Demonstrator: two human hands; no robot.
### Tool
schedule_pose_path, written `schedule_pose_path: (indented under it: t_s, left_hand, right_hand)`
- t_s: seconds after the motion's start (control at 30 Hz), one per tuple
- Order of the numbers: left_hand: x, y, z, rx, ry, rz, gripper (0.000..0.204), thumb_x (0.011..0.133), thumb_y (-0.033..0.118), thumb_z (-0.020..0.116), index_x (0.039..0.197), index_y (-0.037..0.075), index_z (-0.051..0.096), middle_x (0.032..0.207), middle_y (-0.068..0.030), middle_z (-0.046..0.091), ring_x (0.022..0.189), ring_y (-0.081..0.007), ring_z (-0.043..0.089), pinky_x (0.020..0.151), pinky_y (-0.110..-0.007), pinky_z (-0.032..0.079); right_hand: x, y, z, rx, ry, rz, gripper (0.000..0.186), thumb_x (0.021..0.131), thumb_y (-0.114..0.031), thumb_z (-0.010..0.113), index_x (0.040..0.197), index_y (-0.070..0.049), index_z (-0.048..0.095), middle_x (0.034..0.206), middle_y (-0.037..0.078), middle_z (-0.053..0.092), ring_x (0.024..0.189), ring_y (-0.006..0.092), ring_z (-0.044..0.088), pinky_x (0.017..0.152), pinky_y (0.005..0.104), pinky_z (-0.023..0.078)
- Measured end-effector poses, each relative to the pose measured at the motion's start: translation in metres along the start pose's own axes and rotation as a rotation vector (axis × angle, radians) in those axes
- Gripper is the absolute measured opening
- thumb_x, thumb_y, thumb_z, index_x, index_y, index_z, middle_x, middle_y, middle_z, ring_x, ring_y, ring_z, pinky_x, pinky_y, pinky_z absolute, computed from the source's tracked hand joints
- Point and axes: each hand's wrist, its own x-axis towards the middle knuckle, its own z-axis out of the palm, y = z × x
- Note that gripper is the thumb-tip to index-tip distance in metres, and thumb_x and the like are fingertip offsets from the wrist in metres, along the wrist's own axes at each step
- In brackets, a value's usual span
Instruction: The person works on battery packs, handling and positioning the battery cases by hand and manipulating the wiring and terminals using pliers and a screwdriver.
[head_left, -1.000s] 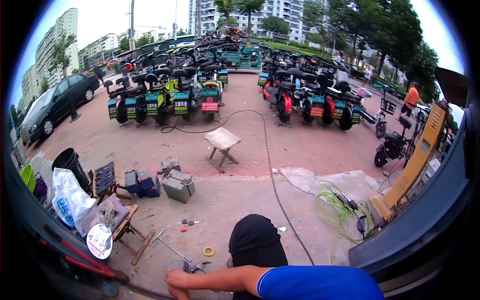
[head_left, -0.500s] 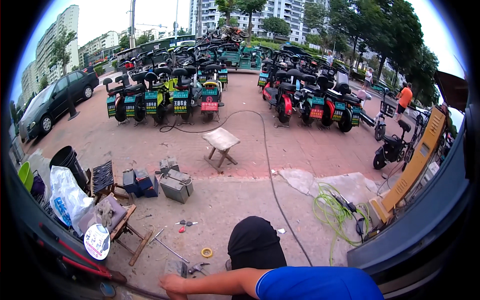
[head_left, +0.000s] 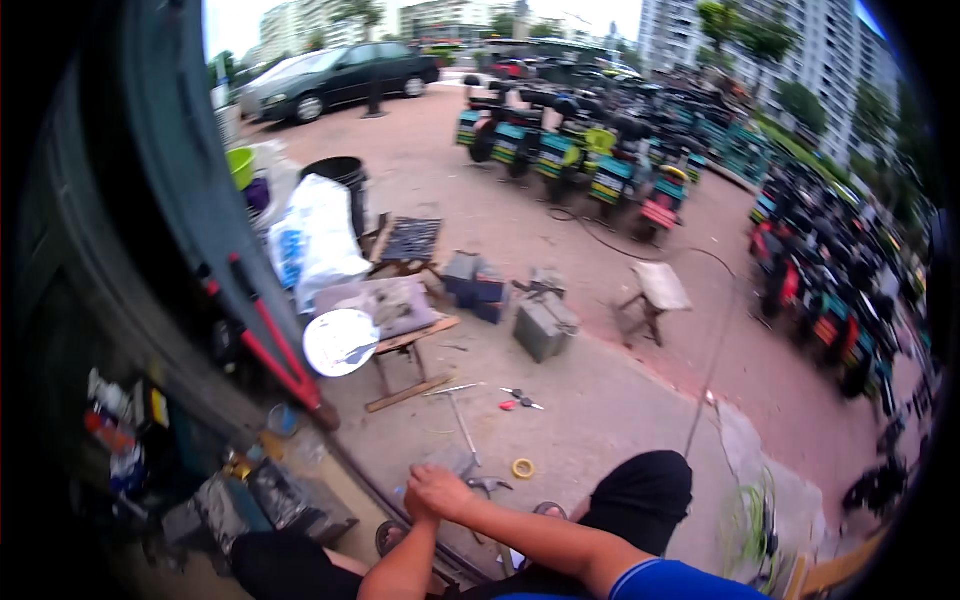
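My right hand lies over my left hand low in the middle, both with fingers curled together; what they hold is hidden. A grey piece shows just behind them, too blurred to name. Right beside them is a claw hammer. A metal T-handled wrench, a yellow tape roll and keys with a red tag lie on the concrete.
Red bolt cutters lean at the left doorway, near wooden stools, batteries, a white sack and clutter. A cable crosses the pavement toward parked scooters; a dark car stands behind.
The view has swung to the left and tilted, bringing the doorway and its clutter into sight. Both forearms now show, the hands still together by the hammer.
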Motion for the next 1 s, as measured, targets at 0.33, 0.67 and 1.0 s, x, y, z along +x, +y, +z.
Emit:
schedule_pose_path:
  t_s: [0.33,0.67,1.0]
  left_hand:
    - [-0.004,0.017,-0.02,0.152,-0.017,-0.076,0.025,0.092,0.027,0.06,0.079,0.009,0.071,0.08,-0.0178,0.073,0.076,-0.0367,0.073,0.065,-0.047,0.058]
    - [-0.006,0.023,-0.018,0.066,-0.04,-0.139,0.02,0.087,0.021,0.062,0.079,0.007,0.073,0.082,-0.0197,0.071,0.08,-0.0397,0.07,0.068,-0.049,0.056]
    - [-0.005,0.012,-0.012,0.116,-0.098,-0.064,0.024,0.091,0.028,0.057,0.085,0.009,0.07,0.079,-0.017,0.073,0.074,-0.0359,0.073,0.063,-0.048,0.058]
  right_hand:
    - [0.004,0.002,-0.014,-0.006,-0.176,0.108,0.021,0.091,-0.015,0.052,0.106,-0.005,0.062,0.109,0.019,0.064,0.095,0.0382,0.067,0.077,0.0478,0.054]
    - [0.002,0.01,-0.005,0.053,-0.264,0.339,0.019,0.09,-0.015,0.056,0.106,-0.006,0.059,0.112,0.02,0.062,0.09,0.0401,0.068,0.073,0.0494,0.055]
    - [0.006,0.004,-0.015,0.051,-0.236,0.222,0.016,0.089,-0.014,0.054,0.099,-0.006,0.062,0.106,0.019,0.064,0.091,0.0385,0.068,0.071,0.0482,0.054]
